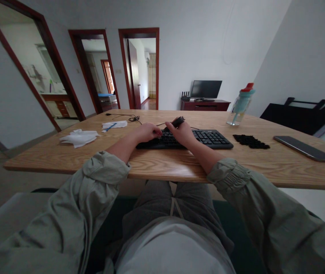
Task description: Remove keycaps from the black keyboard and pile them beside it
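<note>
A black keyboard (214, 139) lies across the table in front of me; part of its left half looks stripped of keys. My right hand (183, 133) is closed around a dark, thick-handled tool (178, 121), whose kind I cannot make out. The tool's lower end is hidden behind the hand, over the keyboard. My left hand (147, 133) rests at the keyboard's left part, fingers curled and pinched together. A small reddish spot shows at its fingertips; what they hold, if anything, is too small to tell. Right of the keyboard lies a pile of black keycaps (250, 141).
A phone-like dark slab (305, 148) lies at the right, and a clear water bottle (239, 106) stands behind the keycaps. On the left are crumpled white tissue (79, 138), a blue-and-white stick (109, 127) on another tissue, and a coiled cable (134, 118).
</note>
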Demonstrator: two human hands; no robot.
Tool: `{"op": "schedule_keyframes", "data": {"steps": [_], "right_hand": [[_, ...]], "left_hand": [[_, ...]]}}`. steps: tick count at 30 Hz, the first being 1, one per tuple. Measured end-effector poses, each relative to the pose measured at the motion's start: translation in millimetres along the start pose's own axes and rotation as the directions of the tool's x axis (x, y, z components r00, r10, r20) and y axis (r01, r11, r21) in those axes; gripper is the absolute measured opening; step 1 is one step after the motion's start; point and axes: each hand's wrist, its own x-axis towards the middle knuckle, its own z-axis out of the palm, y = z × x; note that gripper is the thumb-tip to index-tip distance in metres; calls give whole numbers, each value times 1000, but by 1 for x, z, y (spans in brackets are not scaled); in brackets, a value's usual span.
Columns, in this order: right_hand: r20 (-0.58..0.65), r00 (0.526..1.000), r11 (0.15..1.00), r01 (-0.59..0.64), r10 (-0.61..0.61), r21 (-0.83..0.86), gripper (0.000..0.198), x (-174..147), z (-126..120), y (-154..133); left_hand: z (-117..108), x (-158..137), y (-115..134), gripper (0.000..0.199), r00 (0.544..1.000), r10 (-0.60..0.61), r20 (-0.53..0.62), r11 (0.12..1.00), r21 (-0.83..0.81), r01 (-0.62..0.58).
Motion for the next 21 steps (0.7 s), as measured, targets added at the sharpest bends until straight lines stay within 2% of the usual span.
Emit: {"op": "schedule_keyframes", "data": {"steps": [9,15,21], "right_hand": [[2,1000,1000,-16,16,-4,33,-3,1,-7],[14,996,995,86,-86,42,28,-14,-2,-8],[10,994,993,107,-107,40,28,-19,-4,-9]], "left_hand": [[-1,-1,0,22,1000,-3,28,1000,31,3],[1,-2,-4,21,998,43,46,998,41,-45],[0,-4,-3,20,996,31,85,998,43,-35]]}}
